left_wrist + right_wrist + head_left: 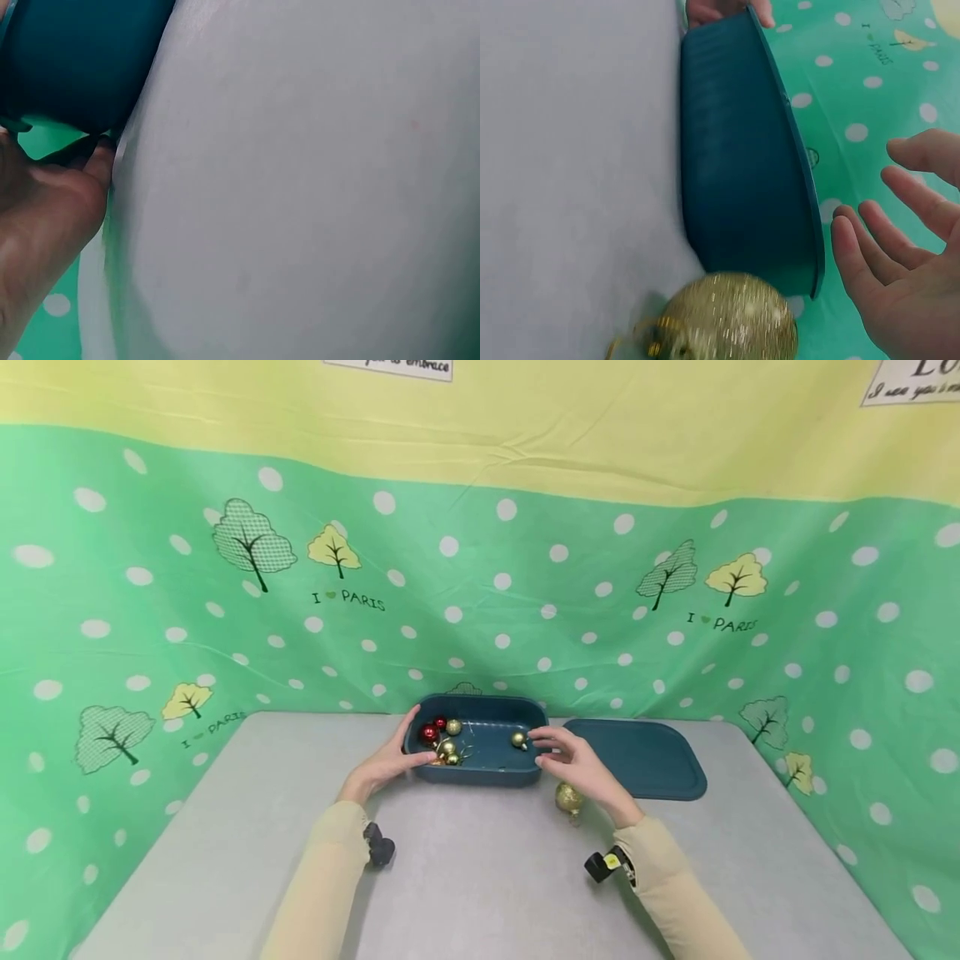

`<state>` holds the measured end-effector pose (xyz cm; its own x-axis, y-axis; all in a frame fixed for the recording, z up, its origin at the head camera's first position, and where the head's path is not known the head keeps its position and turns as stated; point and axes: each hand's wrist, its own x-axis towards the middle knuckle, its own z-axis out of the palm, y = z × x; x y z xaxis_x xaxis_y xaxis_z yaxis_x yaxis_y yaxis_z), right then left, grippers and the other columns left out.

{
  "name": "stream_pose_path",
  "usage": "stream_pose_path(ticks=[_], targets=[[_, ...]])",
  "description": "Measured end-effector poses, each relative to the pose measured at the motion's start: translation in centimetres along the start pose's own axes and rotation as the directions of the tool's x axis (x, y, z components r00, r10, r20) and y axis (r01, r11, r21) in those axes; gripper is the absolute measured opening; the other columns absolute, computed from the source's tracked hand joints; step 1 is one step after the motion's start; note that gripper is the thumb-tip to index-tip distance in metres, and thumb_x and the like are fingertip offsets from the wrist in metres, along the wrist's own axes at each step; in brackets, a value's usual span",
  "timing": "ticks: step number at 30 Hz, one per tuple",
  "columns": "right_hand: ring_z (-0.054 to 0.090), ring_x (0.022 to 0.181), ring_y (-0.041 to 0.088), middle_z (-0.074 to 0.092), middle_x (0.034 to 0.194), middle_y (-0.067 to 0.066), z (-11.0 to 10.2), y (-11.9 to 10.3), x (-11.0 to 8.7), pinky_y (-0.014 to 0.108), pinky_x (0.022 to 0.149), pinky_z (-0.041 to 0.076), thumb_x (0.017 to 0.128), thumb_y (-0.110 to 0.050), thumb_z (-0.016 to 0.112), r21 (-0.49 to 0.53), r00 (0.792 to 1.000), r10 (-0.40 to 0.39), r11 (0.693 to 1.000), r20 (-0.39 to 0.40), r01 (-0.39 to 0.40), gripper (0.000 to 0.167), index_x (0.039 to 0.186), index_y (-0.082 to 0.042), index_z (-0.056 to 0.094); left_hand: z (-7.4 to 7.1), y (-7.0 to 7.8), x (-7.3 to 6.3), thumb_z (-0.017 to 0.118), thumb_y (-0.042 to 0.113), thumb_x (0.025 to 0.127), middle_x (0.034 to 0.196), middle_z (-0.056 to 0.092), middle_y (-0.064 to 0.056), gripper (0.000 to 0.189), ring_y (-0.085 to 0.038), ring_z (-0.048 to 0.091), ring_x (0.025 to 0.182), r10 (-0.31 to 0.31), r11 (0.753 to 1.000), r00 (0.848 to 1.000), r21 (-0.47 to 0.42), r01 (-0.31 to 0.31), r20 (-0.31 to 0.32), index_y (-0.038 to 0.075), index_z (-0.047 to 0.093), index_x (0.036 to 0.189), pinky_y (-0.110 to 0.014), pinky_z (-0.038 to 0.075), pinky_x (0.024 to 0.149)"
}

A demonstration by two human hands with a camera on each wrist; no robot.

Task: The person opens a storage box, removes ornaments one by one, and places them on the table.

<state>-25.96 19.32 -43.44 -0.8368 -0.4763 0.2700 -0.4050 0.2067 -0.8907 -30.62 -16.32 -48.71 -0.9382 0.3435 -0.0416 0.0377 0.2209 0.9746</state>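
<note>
Close up against the right wrist camera, gold ball point(731, 319), glittery, lower edge cut off by the frame; seen from the head, resting on the table point(480, 868), just in front of the right end of the box point(487, 775). Now to the box itself: set on the table, gripped at its left end by the left hand point(382, 767), thumb over the front rim, most of that grasp cut off in the left wrist view. Right hand point(573, 762) free, fingers spread and lightly bent near the right rim, nothing in them; close by, inside, small gold ball point(518, 740). At the left end, red balls point(429, 732) and more gold ones point(453, 727) bunched with thin cords point(468, 749), some tucked behind the thumb and hard to make out. Contents visible only from the head; from both wrists, just the outside. Gold cord point(615, 347) on the near ball, clear only from the right wrist. To the right, lid point(645, 764), flat, partly covered by the hand. Behind, dotted green cloth point(480, 556); overhead, signs point(397, 367) cut off.
</note>
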Motion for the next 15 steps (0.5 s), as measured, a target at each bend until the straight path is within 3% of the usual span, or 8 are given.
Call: stream_pose_path(ticks=[4, 10, 12, 15], targets=[[0.043, 0.124, 0.048, 0.047, 0.136, 0.026, 0.3, 0.0, 0.7, 0.039, 0.095, 0.047, 0.096, -0.005, 0.058, 0.022, 0.999, 0.034, 0.999, 0.02, -0.035, 0.041, 0.135, 0.004, 0.048, 0.2, 0.2, 0.3, 0.074, 0.026, 0.086, 0.161, -0.008, -0.011, 0.102, -0.038, -0.005, 0.144, 0.017, 0.998, 1.0, 0.064, -0.017, -0.007, 0.032, 0.0, 0.156, -0.064, 0.004, 0.109], [0.044, 0.126, 0.044, 0.047, 0.138, 0.026, 1.0, 0.4, 1.7, 0.044, 0.097, 0.045, 0.096, -0.005, 0.058, 0.006, 0.997, 0.014, 1.0, 0.071, -0.014, 0.041, 0.135, 0.006, 0.049, -0.1, 0.6, 0.5, 0.074, 0.036, 0.085, 0.159, -0.005, -0.018, 0.105, -0.044, 0.0, 0.142, 0.037, 0.979, 0.999, 0.201, -0.039, 0.011, 0.027, -0.004, 0.156, -0.064, 0.009, 0.108], [0.045, 0.126, 0.042, 0.047, 0.138, 0.023, 1.3, 0.4, 2.0, 0.045, 0.097, 0.045, 0.096, -0.006, 0.059, -0.005, 0.996, 0.01, 1.0, 0.084, -0.01, 0.041, 0.135, 0.005, 0.05, -0.3, 1.4, -0.1, 0.073, 0.031, 0.086, 0.159, -0.005, -0.02, 0.105, -0.046, 0.0, 0.142, 0.034, 0.978, 0.999, 0.205, -0.039, 0.027, 0.022, -0.005, 0.156, -0.065, 0.008, 0.108], [0.046, 0.126, 0.04, 0.048, 0.139, 0.02, 1.9, 0.2, 2.4, 0.044, 0.097, 0.045, 0.096, -0.006, 0.059, 0.002, 0.995, 0.019, 1.0, 0.097, -0.019, 0.039, 0.134, 0.002, 0.052, -0.7, 0.9, -0.4, 0.073, 0.029, 0.087, 0.16, -0.006, -0.016, 0.103, -0.044, -0.002, 0.142, 0.033, 0.984, 0.999, 0.174, -0.037, 0.025, 0.024, -0.002, 0.156, -0.066, 0.006, 0.107]])
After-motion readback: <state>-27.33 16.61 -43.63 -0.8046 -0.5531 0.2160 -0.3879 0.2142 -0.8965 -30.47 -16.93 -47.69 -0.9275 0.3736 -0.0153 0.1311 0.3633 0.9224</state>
